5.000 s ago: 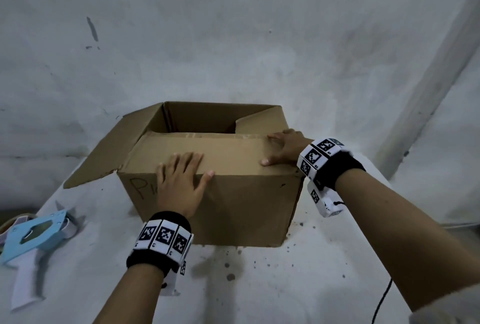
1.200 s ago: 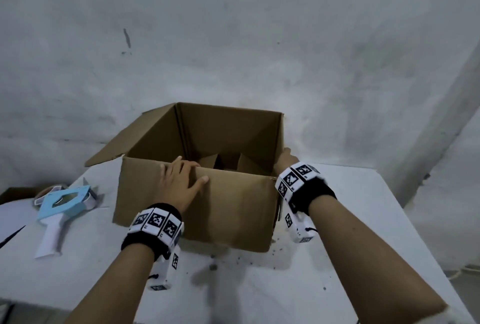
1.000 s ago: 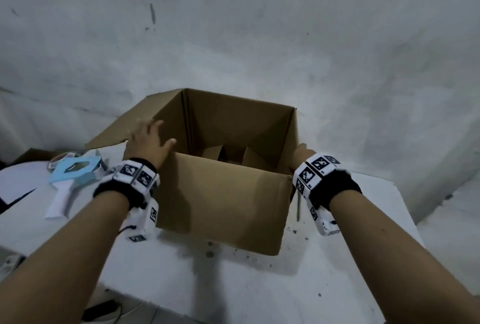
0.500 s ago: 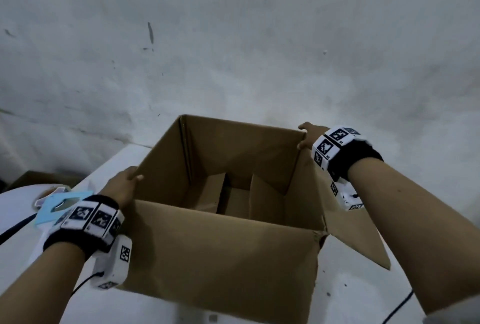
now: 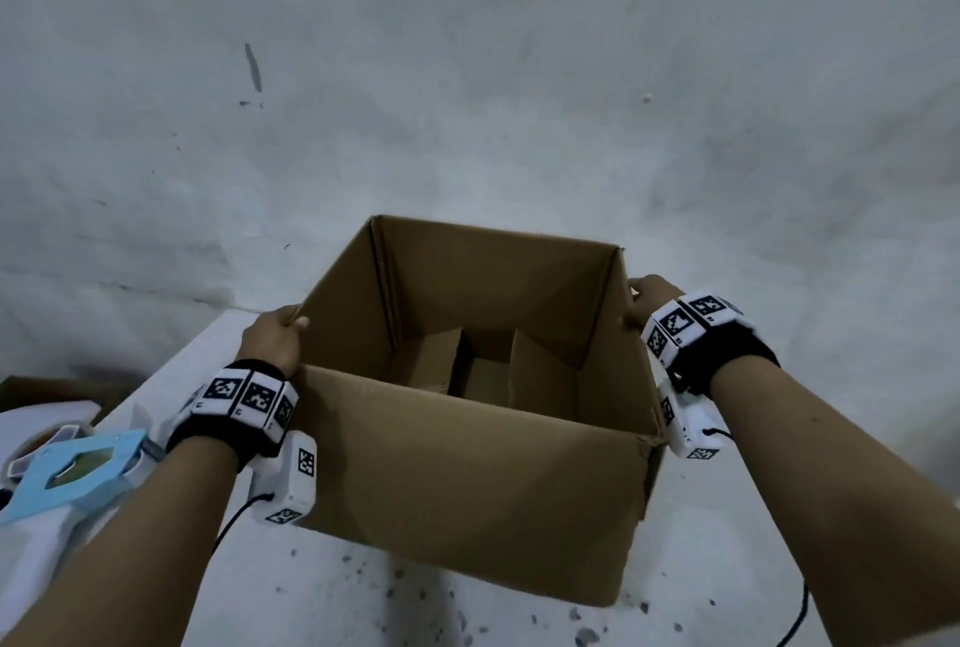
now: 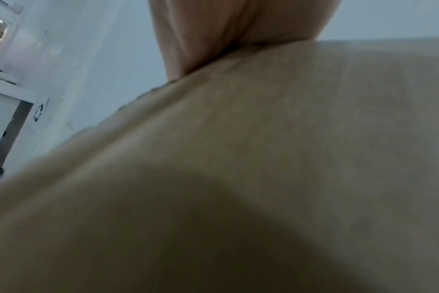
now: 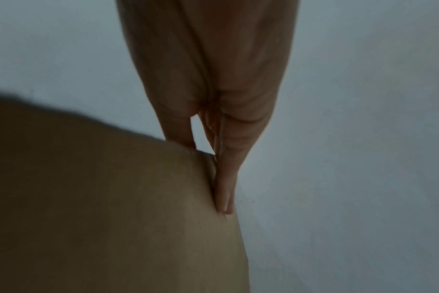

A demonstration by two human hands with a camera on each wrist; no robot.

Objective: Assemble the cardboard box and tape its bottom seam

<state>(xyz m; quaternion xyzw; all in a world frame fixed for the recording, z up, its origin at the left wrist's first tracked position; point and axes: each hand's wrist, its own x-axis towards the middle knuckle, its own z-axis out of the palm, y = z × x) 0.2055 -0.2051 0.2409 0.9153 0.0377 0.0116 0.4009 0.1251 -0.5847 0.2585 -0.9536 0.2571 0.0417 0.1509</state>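
Observation:
I hold the brown cardboard box (image 5: 467, 480) above the white table (image 5: 332, 605), its open side facing me. My left hand (image 5: 275, 340) grips the top edge of the left wall, thumb over the rim. At the upper right corner, my right hand (image 5: 647, 301) pinches the right wall. Deep inside, two inner flaps (image 5: 540, 376) stand partly folded with a gap between them. In the left wrist view cardboard (image 6: 263, 158) fills the picture below my left hand (image 6: 238, 29). The right wrist view shows my right hand's fingers (image 7: 224, 184) flat against the box wall (image 7: 113, 198).
A blue and white tape dispenser (image 5: 72, 470) lies on the table at the left, close to my left forearm. A black cable (image 5: 797, 615) hangs at the lower right. Dark specks dot the table under the box. A plain grey wall stands right behind.
The box came up off the table and its open side turned toward me. Both hands shifted from the front to the side walls. The right side flap no longer sticks out.

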